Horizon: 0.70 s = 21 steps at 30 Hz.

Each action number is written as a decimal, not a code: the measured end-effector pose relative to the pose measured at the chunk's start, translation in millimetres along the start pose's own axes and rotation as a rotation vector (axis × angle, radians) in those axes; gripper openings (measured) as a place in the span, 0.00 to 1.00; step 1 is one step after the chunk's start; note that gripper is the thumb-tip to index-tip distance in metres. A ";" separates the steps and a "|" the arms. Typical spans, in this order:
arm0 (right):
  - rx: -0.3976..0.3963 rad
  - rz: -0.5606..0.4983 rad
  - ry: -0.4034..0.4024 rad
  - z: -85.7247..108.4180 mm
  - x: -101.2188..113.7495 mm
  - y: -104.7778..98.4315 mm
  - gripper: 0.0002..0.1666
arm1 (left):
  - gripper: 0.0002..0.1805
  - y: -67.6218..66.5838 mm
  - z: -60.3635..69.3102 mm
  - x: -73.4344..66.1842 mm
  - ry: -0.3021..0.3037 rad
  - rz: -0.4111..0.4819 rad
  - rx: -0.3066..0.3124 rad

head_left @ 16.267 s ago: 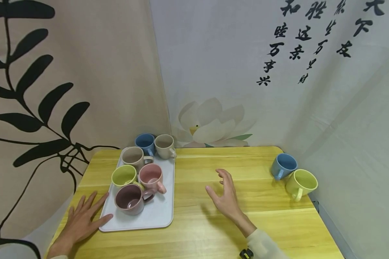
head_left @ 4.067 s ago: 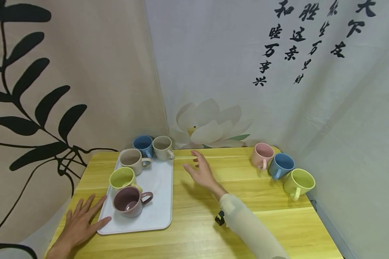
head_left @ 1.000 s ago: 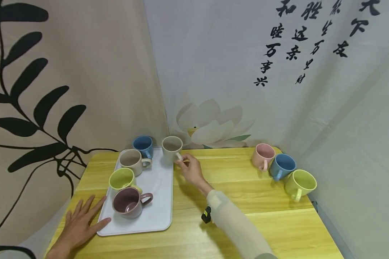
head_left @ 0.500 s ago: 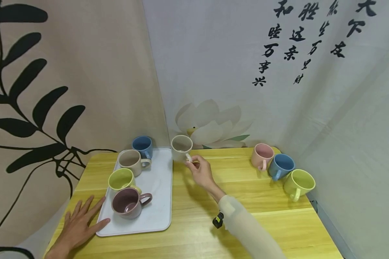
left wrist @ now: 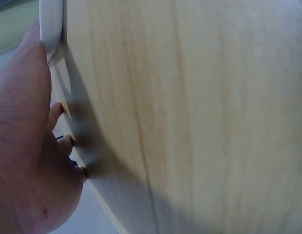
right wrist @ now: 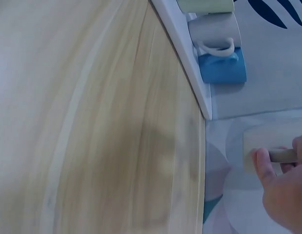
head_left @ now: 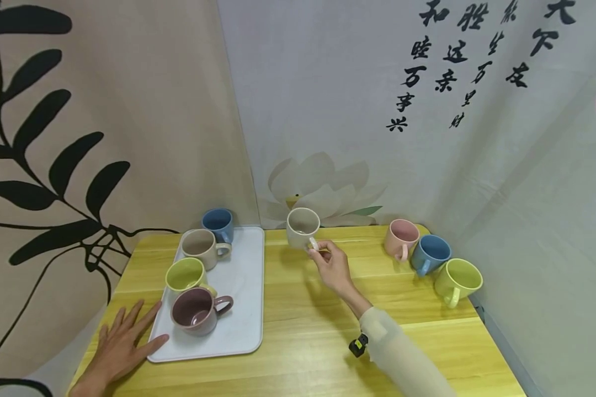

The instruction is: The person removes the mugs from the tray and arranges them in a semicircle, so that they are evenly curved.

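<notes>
My right hand [head_left: 336, 271] pinches the handle of an off-white mug [head_left: 303, 227] over the table's back part, to the right of the tray. In the right wrist view the fingers of that hand [right wrist: 282, 178] close on the handle. My left hand [head_left: 121, 344] lies with spread fingers at the left edge of the white tray [head_left: 243, 325]. In the left wrist view, that hand [left wrist: 29, 151] is beside the tray's rim [left wrist: 51, 24]. On the tray stand a blue mug [head_left: 218, 221], a greyish-beige mug [head_left: 198, 247], a green mug [head_left: 185, 274] and a mauve mug [head_left: 193, 311].
At the table's right side stand a pink mug [head_left: 401, 239], a blue mug [head_left: 430, 255] and a green mug [head_left: 458, 282] in a slanting row. A fabric backdrop [head_left: 328, 110] with a flower and dark characters hangs behind the wooden table [head_left: 308, 342].
The off-white mug has gone from the tray's back right corner to the right, carried by my right hand. Earlier, the pink mug left the tray for the right side. My left hand stays put.
</notes>
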State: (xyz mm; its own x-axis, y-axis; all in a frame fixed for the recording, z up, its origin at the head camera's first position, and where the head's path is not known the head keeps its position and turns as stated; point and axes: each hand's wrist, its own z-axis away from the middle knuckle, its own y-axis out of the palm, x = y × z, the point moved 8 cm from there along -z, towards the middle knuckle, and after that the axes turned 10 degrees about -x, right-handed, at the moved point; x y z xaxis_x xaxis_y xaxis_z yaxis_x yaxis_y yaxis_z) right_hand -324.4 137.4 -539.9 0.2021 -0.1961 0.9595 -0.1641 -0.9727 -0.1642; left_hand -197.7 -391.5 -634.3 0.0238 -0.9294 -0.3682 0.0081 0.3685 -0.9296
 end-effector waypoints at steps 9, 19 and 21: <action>-0.075 0.032 0.013 3.0 -9.5 -41.2 0.08 | 0.55 -0.2 -0.1 -0.4 0.002 0.006 -0.009; -0.169 0.071 0.027 6.1 -27.2 -84.1 0.09 | 0.55 0.0 -1.0 0.1 0.001 0.008 -0.009; -0.183 0.081 0.039 5.8 -32.9 -91.4 0.10 | 0.55 -0.3 -0.6 -0.4 0.005 0.009 -0.010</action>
State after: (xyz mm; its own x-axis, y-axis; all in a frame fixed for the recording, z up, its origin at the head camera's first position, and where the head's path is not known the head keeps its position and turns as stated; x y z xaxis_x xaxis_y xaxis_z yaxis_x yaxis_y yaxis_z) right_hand -310.4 232.0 -557.8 0.1443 -0.2639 0.9537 -0.3521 -0.9144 -0.1998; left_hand -198.3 -391.3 -633.8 0.0193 -0.9261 -0.3767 -0.0022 0.3767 -0.9263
